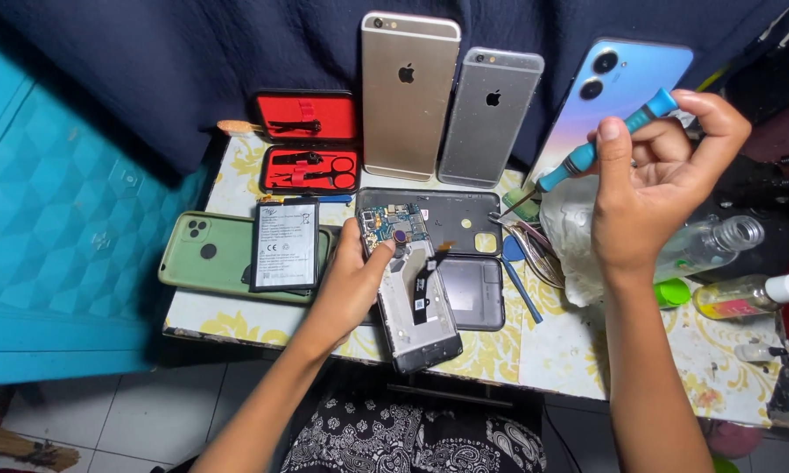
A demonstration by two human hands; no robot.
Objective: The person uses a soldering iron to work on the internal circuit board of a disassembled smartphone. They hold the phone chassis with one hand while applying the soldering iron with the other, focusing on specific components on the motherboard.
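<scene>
Nearest you, your left hand (346, 285) has its fingers clamped on the opened phone (412, 289), gripping its left edge; the long axis runs from eleven o'clock down to five, with the bottom end hanging past the bench (587, 350) edge. Up at two o'clock, well apart, your right hand (657, 184) has its fingers pinched together on the teal screwdriver (587, 153), the tip slanting down toward eight o'clock, straight at the phone's circuit board. The left hand is the nearer one. Open room is tight: dark back cover (451, 215) just behind, battery (285, 245) at nine, cloth (574, 228) and bottles (718, 245) at three. Farther back, three phones (412, 96) lean upright.
</scene>
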